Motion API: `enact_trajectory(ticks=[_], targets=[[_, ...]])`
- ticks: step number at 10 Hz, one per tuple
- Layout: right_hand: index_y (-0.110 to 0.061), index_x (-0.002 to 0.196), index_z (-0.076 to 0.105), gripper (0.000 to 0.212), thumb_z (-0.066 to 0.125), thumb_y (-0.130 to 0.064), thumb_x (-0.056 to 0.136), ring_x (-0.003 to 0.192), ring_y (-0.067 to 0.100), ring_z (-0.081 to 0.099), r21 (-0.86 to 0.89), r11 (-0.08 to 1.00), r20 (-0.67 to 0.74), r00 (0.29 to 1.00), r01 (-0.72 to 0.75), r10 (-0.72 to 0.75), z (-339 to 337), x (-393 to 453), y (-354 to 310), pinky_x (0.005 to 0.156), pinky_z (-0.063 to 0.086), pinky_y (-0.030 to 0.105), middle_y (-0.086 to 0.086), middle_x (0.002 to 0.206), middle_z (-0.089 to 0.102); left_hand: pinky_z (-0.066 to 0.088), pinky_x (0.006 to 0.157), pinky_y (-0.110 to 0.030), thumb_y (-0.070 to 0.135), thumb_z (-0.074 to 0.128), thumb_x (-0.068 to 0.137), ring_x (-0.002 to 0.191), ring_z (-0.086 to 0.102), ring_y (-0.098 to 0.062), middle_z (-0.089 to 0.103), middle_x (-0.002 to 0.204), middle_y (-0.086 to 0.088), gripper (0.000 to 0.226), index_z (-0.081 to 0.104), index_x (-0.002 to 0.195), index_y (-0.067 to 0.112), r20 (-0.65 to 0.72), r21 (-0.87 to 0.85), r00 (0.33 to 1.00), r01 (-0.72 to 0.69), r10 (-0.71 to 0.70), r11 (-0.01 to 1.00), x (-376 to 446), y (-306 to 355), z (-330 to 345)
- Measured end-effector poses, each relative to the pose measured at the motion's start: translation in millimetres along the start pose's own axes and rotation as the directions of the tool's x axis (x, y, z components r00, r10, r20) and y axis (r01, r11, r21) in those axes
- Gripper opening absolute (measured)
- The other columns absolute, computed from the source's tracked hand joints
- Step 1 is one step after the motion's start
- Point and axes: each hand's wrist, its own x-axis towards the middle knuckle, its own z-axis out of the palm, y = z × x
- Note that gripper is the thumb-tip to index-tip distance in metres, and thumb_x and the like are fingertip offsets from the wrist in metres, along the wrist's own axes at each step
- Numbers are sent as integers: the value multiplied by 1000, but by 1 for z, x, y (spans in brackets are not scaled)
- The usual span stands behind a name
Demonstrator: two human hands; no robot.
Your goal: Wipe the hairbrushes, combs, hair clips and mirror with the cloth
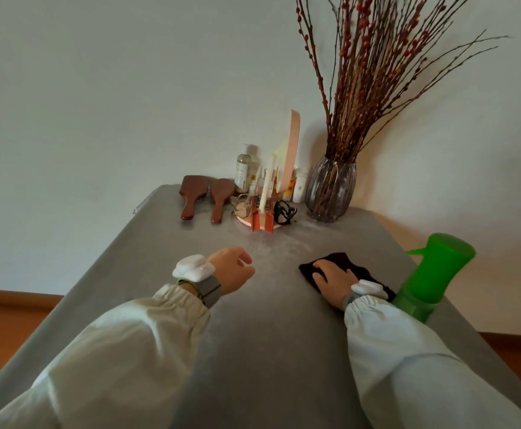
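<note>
Grey table (253,351) runs from the near edge to a white wall (98,88); its top is matt with pale dusty smears near the middle. Wooden floor (2,329) shows on both sides. Left and right table edges are in view and unobstructed; the wide near and middle area carries only the hands and cloth.

Far end, against the wall: glass vase (330,193) of red-budded twigs at the right corner. Pink mirror (291,150) stands edge-on on a pink tray with combs (262,219) propped upright in front and dark hair clips (284,212) beside them. Bottles (243,168) stand behind. Two brown hairbrushes (205,198) lie bristles down, side by side, left of the tray.

Green spray bottle (432,274) stands at the right edge, just behind the right sleeve.

Black cloth (346,267) lies flat mid-right. Right hand (332,281) rests on it, fingers extended and pressing down. Left hand (233,267) hovers mid-table, fingers loosely curled, holding nothing.
</note>
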Motion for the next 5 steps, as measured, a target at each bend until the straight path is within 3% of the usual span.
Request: enact_trajectory(ticks=[1,2,3,4,5], targets=[[-24,151,15,54,15,-45,101,147,16,5,-64,987,48,987,-149,152,7,8,-2,116,2,51,-8,159,7,46,83,-24,28,57,90,98,60,-18,59,100,3,27,62,115,20,12,-21,1000,14,-14,1000,0,0,3],[-21,152,6,60,11,-50,100,147,20,0,-45,923,3,924,-382,382,5,15,-5,116,1,54,-6,160,0,47,80,-24,27,59,88,90,59,-15,60,96,5,26,63,113,20,-31,-68,999,16,-18,998,1,-5,3],[-17,151,6,61,13,-48,100,147,24,0,-13,902,34,902,-431,431,0,18,-13,116,4,54,-2,160,1,46,79,-24,27,59,88,87,58,-14,62,96,4,24,64,110,20,-47,-84,999,22,-26,996,-2,-9,-5],[-15,150,16,58,18,-46,101,146,26,6,-20,899,-33,899,-438,437,-6,12,-25,116,5,53,2,159,12,44,75,-22,26,60,89,85,58,-13,63,97,3,21,64,108,20,-63,-108,998,22,-29,994,-4,-13,-14],[-12,140,37,49,31,-38,99,136,30,35,15,945,-123,938,-326,325,-17,6,-37,113,23,47,10,147,39,46,77,-23,25,60,88,88,59,-15,64,96,1,19,66,105,19,-74,-152,996,30,-42,988,-9,-14,-22]])
